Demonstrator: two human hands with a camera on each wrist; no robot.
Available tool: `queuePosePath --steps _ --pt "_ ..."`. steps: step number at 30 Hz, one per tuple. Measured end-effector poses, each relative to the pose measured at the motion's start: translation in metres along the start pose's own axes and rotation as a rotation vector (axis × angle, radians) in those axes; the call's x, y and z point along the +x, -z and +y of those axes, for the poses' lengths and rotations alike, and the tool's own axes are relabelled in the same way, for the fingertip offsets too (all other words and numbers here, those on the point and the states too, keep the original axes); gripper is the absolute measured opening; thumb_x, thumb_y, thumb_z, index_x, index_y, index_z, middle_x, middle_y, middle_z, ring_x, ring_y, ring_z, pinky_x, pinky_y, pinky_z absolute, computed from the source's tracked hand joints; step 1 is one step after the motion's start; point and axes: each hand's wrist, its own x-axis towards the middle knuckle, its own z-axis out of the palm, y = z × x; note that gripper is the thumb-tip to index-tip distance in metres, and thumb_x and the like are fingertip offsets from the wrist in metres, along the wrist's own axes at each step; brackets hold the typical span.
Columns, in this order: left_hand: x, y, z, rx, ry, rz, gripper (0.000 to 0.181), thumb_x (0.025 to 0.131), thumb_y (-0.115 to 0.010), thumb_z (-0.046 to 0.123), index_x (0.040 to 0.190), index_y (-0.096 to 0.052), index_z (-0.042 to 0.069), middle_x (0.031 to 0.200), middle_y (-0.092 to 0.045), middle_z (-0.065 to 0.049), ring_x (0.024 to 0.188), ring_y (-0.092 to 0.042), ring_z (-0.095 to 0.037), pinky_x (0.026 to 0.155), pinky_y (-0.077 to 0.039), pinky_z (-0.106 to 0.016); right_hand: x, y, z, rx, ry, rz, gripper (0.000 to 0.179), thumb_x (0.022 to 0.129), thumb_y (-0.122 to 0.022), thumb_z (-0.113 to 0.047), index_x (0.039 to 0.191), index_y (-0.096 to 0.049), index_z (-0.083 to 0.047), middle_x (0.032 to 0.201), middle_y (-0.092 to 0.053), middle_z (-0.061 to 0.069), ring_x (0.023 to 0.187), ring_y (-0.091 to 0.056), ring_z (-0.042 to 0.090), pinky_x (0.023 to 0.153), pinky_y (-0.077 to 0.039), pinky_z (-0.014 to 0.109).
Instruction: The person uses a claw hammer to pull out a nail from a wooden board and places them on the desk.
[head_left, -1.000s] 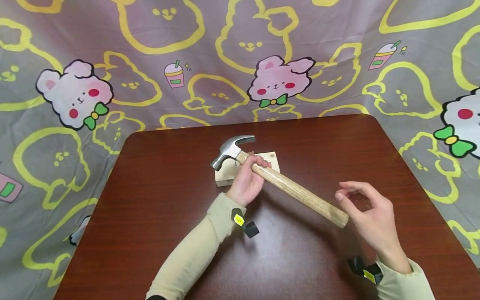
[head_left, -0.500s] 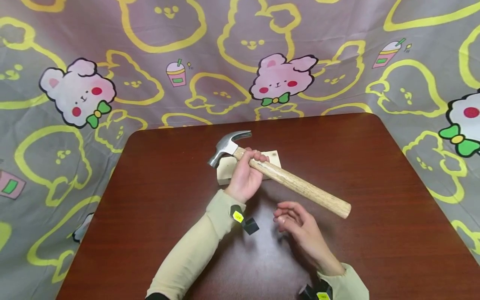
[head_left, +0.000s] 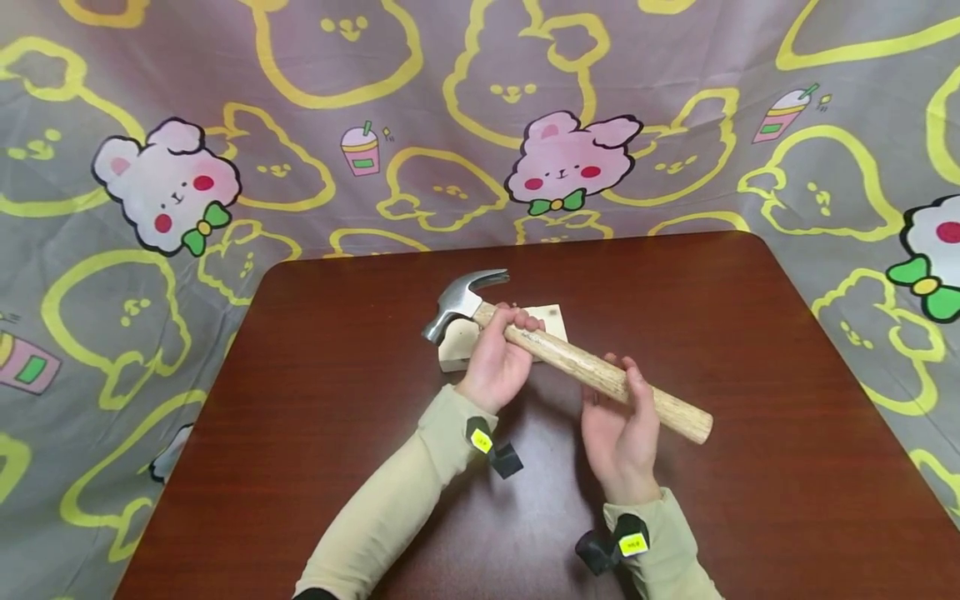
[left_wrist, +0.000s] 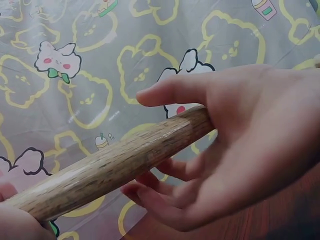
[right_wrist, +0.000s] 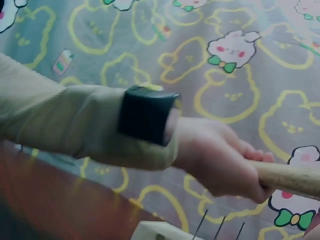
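Observation:
My left hand grips the pale wooden handle of a claw hammer just below its steel head. The head points to the far left, the claw upward, and the handle slants down to the right. My right hand is around the lower handle, its thumb crossing the wood in the head view. From the left wrist, the right hand has its thumb straight and its fingers loosely bent, with gaps between fingers and handle. Under the hammer lies a pale wooden block, partly hidden by the left hand and the hammer.
In the right wrist view, thin nails stand up from the wooden block. The block rests on a dark reddish-brown table with rounded far corners. A patterned cloth hangs behind and beside the table.
My right hand has swung in from beyond the handle's end, passed below the handle, then risen to it with the handle between thumb and fingers. My left hand keeps its grip almost in place.

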Motion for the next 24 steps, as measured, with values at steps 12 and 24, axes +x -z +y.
queuePosePath --steps 12,24 --pt "0.001 0.003 -0.004 -0.003 0.009 -0.017 0.020 0.095 -0.033 -0.001 0.085 -0.037 0.017 0.066 -0.046 0.001 0.069 -0.046 -0.012 0.081 -0.042 -0.025 0.018 -0.020 -0.011 0.247 0.054 0.158 0.017 0.097 -0.056 -0.019 0.088 -0.050 -0.006 0.090 -0.062 0.012 0.097 -0.061 0.026 0.109 -0.034 0.026" --pt "0.002 0.003 -0.010 0.024 0.035 -0.008 0.019 0.095 -0.032 0.000 0.090 -0.036 0.018 0.070 -0.045 0.001 0.074 -0.048 -0.014 0.084 -0.041 -0.026 0.025 -0.025 -0.020 0.339 -0.001 0.152 0.041 0.097 -0.049 -0.014 0.058 -0.040 -0.007 0.053 -0.043 0.007 0.066 -0.053 0.026 0.093 -0.036 0.033"
